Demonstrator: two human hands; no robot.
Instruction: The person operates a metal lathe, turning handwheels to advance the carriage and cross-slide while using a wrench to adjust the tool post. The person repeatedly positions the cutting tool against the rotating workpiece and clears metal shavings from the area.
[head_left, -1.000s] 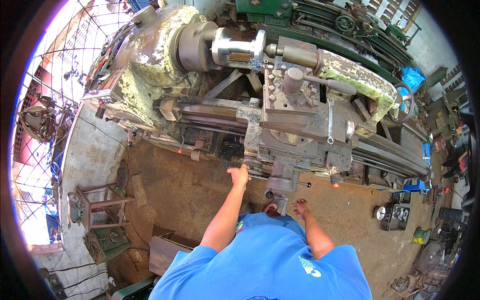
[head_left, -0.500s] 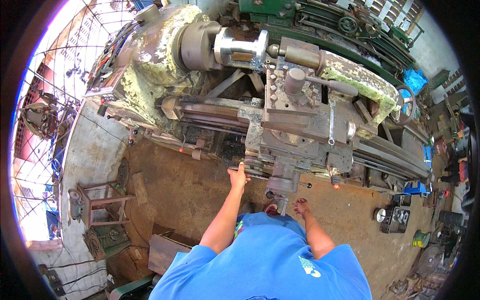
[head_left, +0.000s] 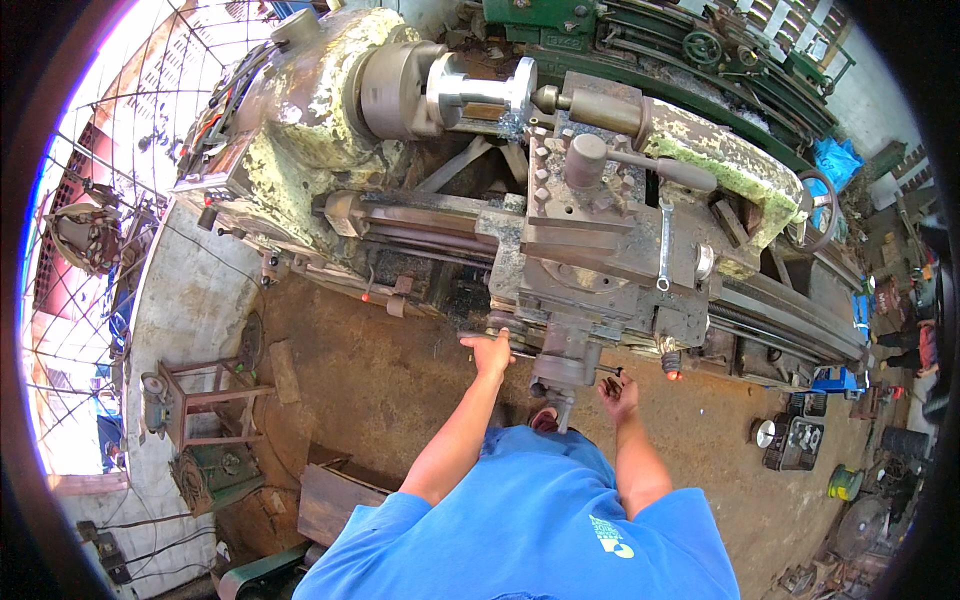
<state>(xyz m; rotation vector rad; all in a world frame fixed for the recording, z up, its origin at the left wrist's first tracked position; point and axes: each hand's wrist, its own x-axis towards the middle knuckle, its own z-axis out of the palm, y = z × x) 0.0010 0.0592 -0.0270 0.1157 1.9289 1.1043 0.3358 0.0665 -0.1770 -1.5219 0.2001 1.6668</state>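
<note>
In front of me is a large worn lathe. Its chuck point(head_left: 392, 90) and the tailstock centre point(head_left: 546, 98) carry a shiny flanged metal workpiece point(head_left: 484, 91) between them. My left hand point(head_left: 489, 354) is closed at the carriage handwheel point(head_left: 505, 322) on the near side; its fingertips are partly hidden. To its right, my right hand point(head_left: 618, 395) has its fingers at the dark ball end of a short lever point(head_left: 608, 369) on the cross-slide housing. Between my hands the cross-slide crank point(head_left: 564, 408) points toward me. The tool post point(head_left: 582, 180) stands near the workpiece.
A combination wrench point(head_left: 664, 246) lies on the carriage. Behind stands a green lathe point(head_left: 640, 50). Left on the floor is a rusty metal frame stand point(head_left: 215, 400); at right, a dark crate of parts point(head_left: 801, 442). Swarf lies under the workpiece.
My right hand has moved up and right to the ball-ended lever from beside the cross-slide crank. My left hand stays at the handwheel, shifted slightly. The view has shifted a little.
</note>
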